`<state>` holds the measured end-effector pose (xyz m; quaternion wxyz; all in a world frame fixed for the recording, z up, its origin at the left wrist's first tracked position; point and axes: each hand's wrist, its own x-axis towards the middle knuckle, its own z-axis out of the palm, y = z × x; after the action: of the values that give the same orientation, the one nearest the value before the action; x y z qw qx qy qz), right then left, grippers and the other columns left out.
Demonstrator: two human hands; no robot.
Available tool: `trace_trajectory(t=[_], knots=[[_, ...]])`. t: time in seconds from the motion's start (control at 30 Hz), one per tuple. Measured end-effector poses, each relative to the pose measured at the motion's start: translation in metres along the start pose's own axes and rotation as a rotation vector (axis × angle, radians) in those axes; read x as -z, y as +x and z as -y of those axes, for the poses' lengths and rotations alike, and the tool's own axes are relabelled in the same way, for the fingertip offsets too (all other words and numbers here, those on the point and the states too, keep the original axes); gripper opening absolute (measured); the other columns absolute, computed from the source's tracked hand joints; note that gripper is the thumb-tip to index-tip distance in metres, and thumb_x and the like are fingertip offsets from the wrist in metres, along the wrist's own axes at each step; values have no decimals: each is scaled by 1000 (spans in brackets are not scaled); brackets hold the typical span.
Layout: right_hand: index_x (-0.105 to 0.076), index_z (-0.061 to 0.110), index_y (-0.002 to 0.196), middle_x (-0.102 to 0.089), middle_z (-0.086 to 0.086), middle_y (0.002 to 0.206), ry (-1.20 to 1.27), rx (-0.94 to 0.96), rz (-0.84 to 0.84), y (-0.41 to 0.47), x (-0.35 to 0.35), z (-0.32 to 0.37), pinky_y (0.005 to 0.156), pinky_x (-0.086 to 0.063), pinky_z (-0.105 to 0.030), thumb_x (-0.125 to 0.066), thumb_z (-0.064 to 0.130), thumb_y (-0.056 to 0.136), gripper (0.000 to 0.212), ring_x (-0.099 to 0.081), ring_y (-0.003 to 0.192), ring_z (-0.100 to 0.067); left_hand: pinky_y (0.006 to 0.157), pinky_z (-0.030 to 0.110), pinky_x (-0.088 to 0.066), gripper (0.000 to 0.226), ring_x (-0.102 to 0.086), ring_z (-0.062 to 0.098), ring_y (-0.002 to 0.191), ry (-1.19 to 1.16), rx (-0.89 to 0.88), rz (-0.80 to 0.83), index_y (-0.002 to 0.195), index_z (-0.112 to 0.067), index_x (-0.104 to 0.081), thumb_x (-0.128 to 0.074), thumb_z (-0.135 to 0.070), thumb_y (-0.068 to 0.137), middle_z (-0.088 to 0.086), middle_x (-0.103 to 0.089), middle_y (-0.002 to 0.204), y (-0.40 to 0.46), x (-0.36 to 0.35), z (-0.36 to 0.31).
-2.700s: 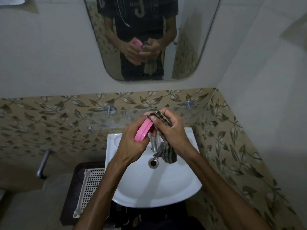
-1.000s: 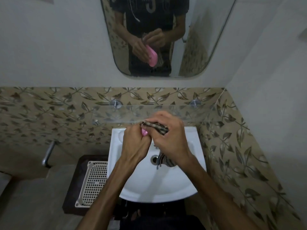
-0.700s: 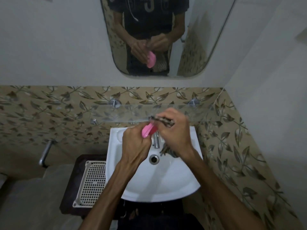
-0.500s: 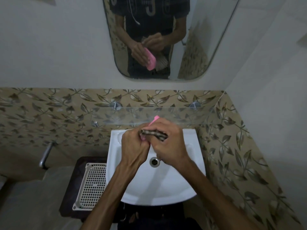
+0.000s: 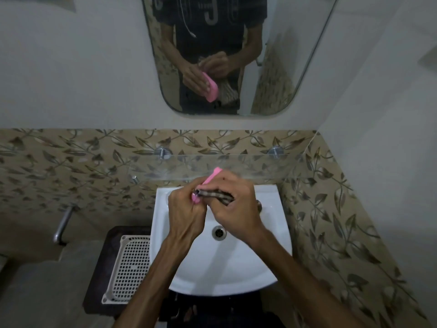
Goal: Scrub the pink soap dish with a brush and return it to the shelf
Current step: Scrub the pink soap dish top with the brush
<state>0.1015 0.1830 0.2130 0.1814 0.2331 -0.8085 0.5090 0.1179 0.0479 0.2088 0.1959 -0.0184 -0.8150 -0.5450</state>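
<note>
My left hand (image 5: 186, 211) grips the pink soap dish (image 5: 211, 176) over the white sink (image 5: 227, 268); only its upper tip and a small lower bit show past my fingers. My right hand (image 5: 233, 204) holds a checked cloth (image 5: 216, 195) bunched against the dish. The mirror (image 5: 236, 55) reflects both hands, the pink dish tilted downward and the cloth hanging below. The glass shelf (image 5: 272, 166) runs along the wall just behind my hands. No brush is visible.
The drain (image 5: 218, 232) lies below my hands. A white perforated tray (image 5: 128, 266) sits on a dark stand left of the sink. A metal pipe (image 5: 62, 224) juts from the left wall. Leaf-patterned tiles cover the wall behind and at the right.
The dish has turned in my left hand while my right hand rubs the cloth over it; the cloth's hanging end is now hidden behind my hands. The tap is covered too.
</note>
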Motion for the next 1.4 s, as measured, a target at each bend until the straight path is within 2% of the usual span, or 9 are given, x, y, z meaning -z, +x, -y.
trace_trajectory(t=[0.23,0.4,0.57,0.73,0.87,0.97,1.03,1.17,1.4], knots=[[-76,4,102,-74,-3,77,600,-776,-128,37,23,-38,54,-55,-20,-72,7,95,8,-67,64,-12,64,41,-60,41,-74,17,80,-19,-134,-15,129,-19,-74,-56,-24,93,-2,-80,97,2,-3,2],[-58,3,108,-60,-6,66,1182,-909,41,42,33,-38,30,-32,-15,-60,14,98,15,-58,47,-10,83,28,-60,47,-73,10,106,-112,-196,47,139,-16,-65,-60,-9,92,-2,-76,122,9,-3,2],[-62,3,113,-54,-3,56,927,-800,4,42,37,-36,30,-31,-16,-64,15,102,17,-45,37,-7,65,21,-52,63,-67,11,81,-164,75,355,122,-60,-62,-65,-21,73,-18,-73,97,7,10,2],[-62,-5,102,-54,-14,60,769,-569,103,37,38,-18,36,-41,-19,-68,10,100,16,-47,38,-11,91,40,-59,75,-72,29,111,-332,270,681,142,-21,-54,-69,-34,69,8,-74,120,24,27,5],[-69,-9,98,-66,-25,79,559,-380,77,38,39,0,61,-59,-29,-71,5,97,14,-65,63,-24,81,36,-60,67,-75,25,90,-333,334,606,126,-6,-58,-69,-32,65,7,-79,97,31,23,4],[-78,4,101,-70,-7,104,246,-290,-9,31,41,8,84,-60,-32,-79,11,91,12,-69,96,-17,68,18,-56,54,-73,7,80,-262,339,538,123,-32,-61,-65,-26,70,1,-77,93,29,11,-3],[-80,10,101,-70,-1,102,135,-161,-3,20,33,17,82,-56,-19,-83,11,88,14,-68,94,-9,69,18,-56,36,-70,-2,87,-151,286,499,111,-52,-61,-58,-34,80,-14,-74,100,27,6,-10],[-83,9,96,-72,-1,91,47,14,20,7,25,23,74,-55,-23,-86,7,84,12,-68,81,-10,74,60,-62,21,-68,20,95,48,268,467,103,-36,-58,-47,-26,88,-10,-67,96,26,5,-11],[-80,8,91,-66,-2,86,23,-195,-49,15,28,17,66,-55,-34,-85,9,86,7,-63,75,-15,49,53,-58,41,-64,24,75,115,259,479,95,-49,-54,-47,-19,68,-2,-65,88,21,6,-10]])
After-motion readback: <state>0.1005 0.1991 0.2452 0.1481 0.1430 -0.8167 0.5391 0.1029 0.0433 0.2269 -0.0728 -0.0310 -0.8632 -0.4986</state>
